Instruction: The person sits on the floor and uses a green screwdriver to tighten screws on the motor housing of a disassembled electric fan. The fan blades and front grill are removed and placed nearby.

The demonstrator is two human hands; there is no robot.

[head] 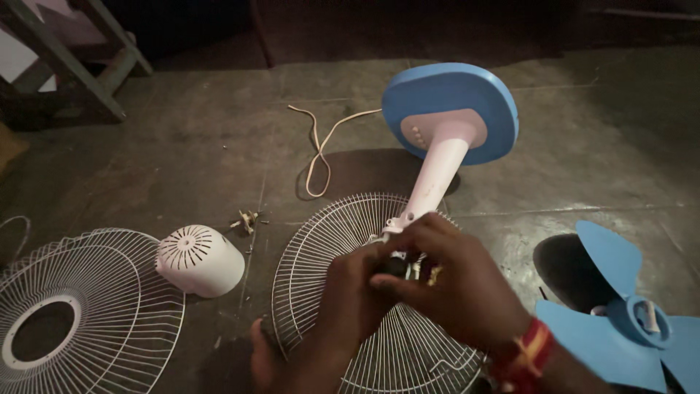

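Note:
A table fan lies tipped over on the floor, its blue base raised at the back and its white neck running down toward me. A white wire guard is fixed at the motor end. My left hand and my right hand meet over the middle of that guard, fingers closed around the dark motor part, which they mostly hide. A red and yellow thread band circles my right wrist.
A second wire guard lies at the left, with a white motor cover beside it. Small screws sit on the floor behind. Blue fan blades lie at the right. The white cord curls behind. Wooden legs stand at the far left.

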